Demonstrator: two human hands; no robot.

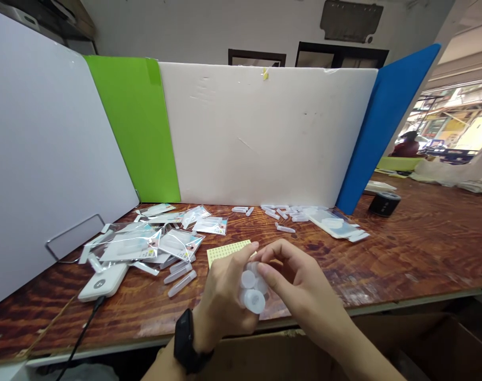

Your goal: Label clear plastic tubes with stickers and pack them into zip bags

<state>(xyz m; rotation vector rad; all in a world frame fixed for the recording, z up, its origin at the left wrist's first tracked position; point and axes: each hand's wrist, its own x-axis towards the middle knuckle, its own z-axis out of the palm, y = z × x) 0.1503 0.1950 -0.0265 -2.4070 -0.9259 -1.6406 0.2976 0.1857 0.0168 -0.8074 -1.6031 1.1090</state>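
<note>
Head camera view: at the near edge, the left hand (pixel 225 291), with a black wristband (pixel 183 338) at its wrist, is curled around a cluster of translucent plastic pieces (pixel 249 291), held above the front part of the table, round ends facing the camera (their full length is hidden by the fingers). The right hand (pixel 304 288) meets the cluster's upper right side, thumb and forefinger drawn close together; whether they pinch a single piece cannot be told. Below the table edge is a cardboard box (pixel 280 357), partly covered by the arms. On the brown wooden table (pixel 416 248), left side, a white device (pixel 104 280) lies with a black cable (pixel 95 311) at its near end. Several loose tubes (pixel 181 283) lie between it and the left hand. Just beyond the hands is a yellow dotted sheet (pixel 225 251), partly covered. Clear packets with printed cards (pixel 133 243) are heaped at left. Further back, small tubes (pixel 285 228) are scattered near a flat clear packet (pixel 334 222); a black cylindrical device (pixel 384 204) stands to the right. Upright green (pixel 135 127), white (pixel 268 132) and blue panels (pixel 387 121) close off the rear. Far right, a person (pixel 408 145) is indistinct.
</note>
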